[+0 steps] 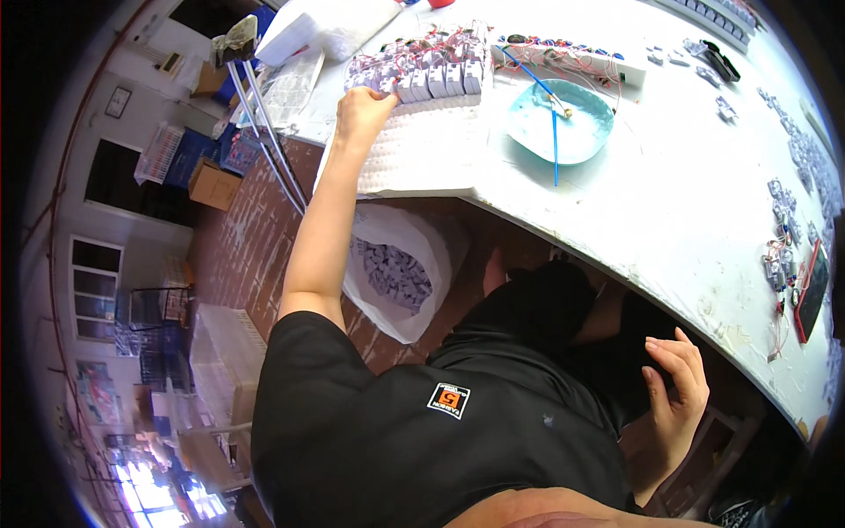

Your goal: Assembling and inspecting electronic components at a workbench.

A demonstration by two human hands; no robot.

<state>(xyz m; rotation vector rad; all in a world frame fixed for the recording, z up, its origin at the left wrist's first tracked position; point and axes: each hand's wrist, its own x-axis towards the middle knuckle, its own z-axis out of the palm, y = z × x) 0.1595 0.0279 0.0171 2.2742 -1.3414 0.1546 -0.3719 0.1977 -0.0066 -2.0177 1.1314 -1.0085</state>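
My left hand (363,116) reaches over the table to the front left of a block of small white plastic parts with red wires (440,79). Its fingers are drawn together against the nearest parts; what they grip, if anything, is hidden. The parts stand in tight rows on a white bumpy foam sheet (414,158). My right hand (676,392) hangs below the table edge, in front of my body. Its fingers are loosely bent and apart from the thumb, with nothing in them.
Right of the foam sits a light-blue dish (563,145) with blue-handled tools (555,145) across it. Behind it lies a white strip of wired parts (572,60). Loose wired parts (779,264) lie at the right. Below, an open white sack (414,330) holds small pieces.
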